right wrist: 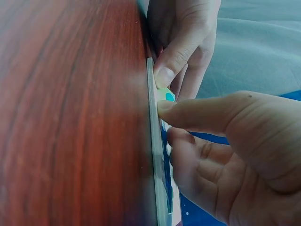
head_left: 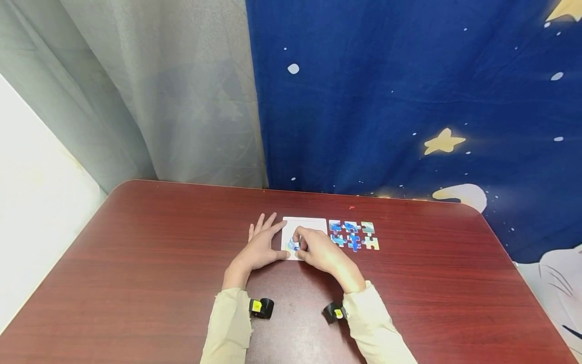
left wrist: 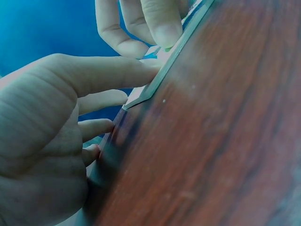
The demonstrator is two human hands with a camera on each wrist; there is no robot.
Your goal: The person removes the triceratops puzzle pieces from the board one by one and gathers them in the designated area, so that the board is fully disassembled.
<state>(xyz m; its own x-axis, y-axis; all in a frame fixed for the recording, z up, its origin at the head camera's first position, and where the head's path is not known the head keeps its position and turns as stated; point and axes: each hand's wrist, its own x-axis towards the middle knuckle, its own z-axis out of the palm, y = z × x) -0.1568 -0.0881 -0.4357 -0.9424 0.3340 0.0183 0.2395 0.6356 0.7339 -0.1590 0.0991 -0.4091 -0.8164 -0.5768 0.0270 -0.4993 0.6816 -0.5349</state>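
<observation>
A white puzzle board [head_left: 304, 222] lies on the table, with blue and green jigsaw pieces [head_left: 292, 244] at its lower left. My left hand [head_left: 256, 251] is spread at the board's left side; its thumb rests on the near left corner and the other fingers reach along the side. With bent fingers and thumb, my right hand [head_left: 322, 251] pinches a jigsaw piece over the board, mostly hidden by the fingers. In the right wrist view, the right thumb [right wrist: 188, 114] is low at the board's edge [right wrist: 153, 127], just beside the left thumb [right wrist: 171, 68].
Several loose jigsaw pieces [head_left: 353, 241] lie in two rows right of the board. A tiny red scrap [head_left: 352, 207] sits near the back edge of the reddish-brown table [head_left: 159, 253]. Grey and blue curtains [head_left: 345, 101] hang behind it.
</observation>
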